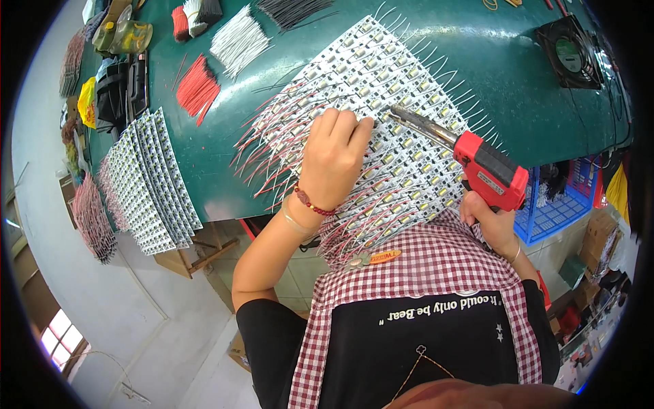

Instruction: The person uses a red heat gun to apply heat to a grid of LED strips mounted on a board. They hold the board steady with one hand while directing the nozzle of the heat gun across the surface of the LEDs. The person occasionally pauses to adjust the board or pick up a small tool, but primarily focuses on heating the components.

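A large panel of small white circuit boards (371,75) lies in front of me on the green table. Red and white wires stick out along its left side, and white wires fringe its upper right edge. My left hand (335,157) rests over the panel's middle, fingers pinched together; whatever is between the fingertips is too small to make out. In my right hand (492,223) is a red and black soldering gun (492,169), gripped by its handle. Its metal tip points left and reaches the boards just right of my left fingertips.
Bundles of red wires (197,90), white wires (240,42) and black wires (293,9) lie on the green table (225,157). Several more board panels (153,184) overlap at the left edge. A black fan (571,53) stands far right, above a blue crate (555,211).
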### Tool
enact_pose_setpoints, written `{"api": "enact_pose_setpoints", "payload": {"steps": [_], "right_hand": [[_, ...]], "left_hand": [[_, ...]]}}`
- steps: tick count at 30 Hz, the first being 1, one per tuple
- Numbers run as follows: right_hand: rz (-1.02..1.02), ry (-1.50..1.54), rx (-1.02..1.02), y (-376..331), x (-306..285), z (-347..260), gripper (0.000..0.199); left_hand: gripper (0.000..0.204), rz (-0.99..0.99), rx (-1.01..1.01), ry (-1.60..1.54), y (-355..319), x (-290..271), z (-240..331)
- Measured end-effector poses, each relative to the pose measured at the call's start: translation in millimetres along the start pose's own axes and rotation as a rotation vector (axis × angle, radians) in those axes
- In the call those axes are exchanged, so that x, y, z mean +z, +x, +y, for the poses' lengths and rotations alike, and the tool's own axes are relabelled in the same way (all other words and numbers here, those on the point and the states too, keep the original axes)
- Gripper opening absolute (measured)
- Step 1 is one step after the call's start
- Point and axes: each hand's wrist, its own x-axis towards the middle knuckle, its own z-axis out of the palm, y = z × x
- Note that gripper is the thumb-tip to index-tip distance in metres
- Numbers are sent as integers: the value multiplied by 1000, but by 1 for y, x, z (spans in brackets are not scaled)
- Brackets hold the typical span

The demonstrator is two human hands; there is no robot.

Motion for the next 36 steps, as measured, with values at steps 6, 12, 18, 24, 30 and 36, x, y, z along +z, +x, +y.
{"api": "enact_pose_setpoints", "payload": {"steps": [6,12,18,24,30,36], "right_hand": [[-43,-134,22,-2,-1,5,28],[-68,-235,14,-3,-3,10,24],[-44,-225,-27,-6,-2,12,28],[-32,-80,60,-6,-7,10,17],[-73,-225,-1,-7,-7,13,34],[-63,-208,-15,-5,-5,11,24]], "left_hand": [[30,-7,1,13,-3,6,-2],[29,-32,13,-1,-1,4,-5],[29,-36,41,-5,2,4,-7],[28,-33,60,20,1,5,-7],[27,-7,43,-38,0,5,-10],[28,4,32,-60,-2,9,-12]]}}
